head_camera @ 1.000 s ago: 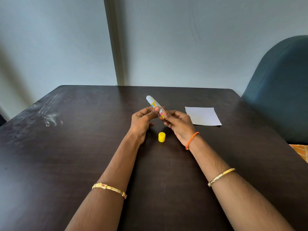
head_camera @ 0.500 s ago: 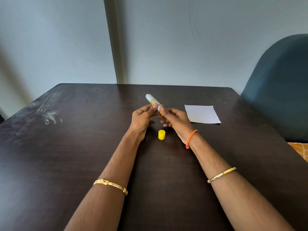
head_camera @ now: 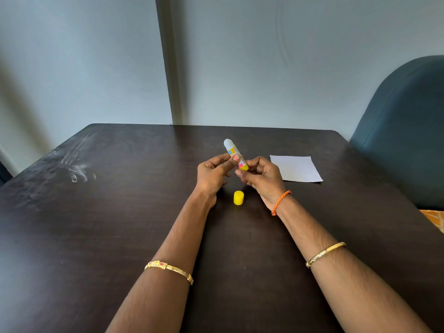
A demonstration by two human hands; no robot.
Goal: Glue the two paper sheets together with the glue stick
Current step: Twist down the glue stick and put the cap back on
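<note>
Head view: uncapped glue stick (head_camera: 235, 154), light, rigid, slick, pinched mid-barrel by left hand (head_camera: 214, 175) and at base by right hand (head_camera: 260, 177); flimsy paper sheet (head_camera: 296, 168) just right of it, best lifted by an edge.

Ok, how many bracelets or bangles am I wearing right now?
3. A gold bangle on the left forearm, a second gold bangle on the right forearm, and an orange braided band at the right wrist. The undersides of the arms are hidden.

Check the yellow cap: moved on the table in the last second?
No. The yellow cap stands in the same spot on the table, just nearer than both hands, same offset from the white paper; small frame shifts match camera motion.
</note>
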